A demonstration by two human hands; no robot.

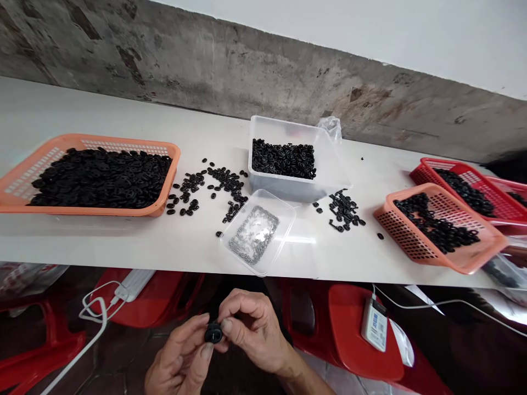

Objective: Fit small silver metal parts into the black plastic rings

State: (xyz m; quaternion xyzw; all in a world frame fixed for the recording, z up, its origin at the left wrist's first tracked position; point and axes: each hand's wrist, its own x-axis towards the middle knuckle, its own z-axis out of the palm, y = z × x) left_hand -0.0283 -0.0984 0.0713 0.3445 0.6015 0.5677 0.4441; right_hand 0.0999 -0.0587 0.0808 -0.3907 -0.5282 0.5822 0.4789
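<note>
Below the table's front edge, my left hand (181, 356) and my right hand (253, 329) meet, both pinching one small black plastic part (213, 333) between thumbs and fingertips. The fingers of both hands are closed on it. Just above them on the white table (123, 244) lies a shallow clear tray (258, 231) of small silvery metal pieces. Loose black parts (214, 186) are scattered behind the tray, and a smaller cluster (342, 211) lies to its right.
An orange basket (88, 174) heaped with black parts stands at left. A clear tub (288, 162) of black parts sits at the back centre. Orange (438, 227) and red (465, 186) baskets stand at right. Red stools, a white cable (93, 315) and a power bank (375, 325) lie below.
</note>
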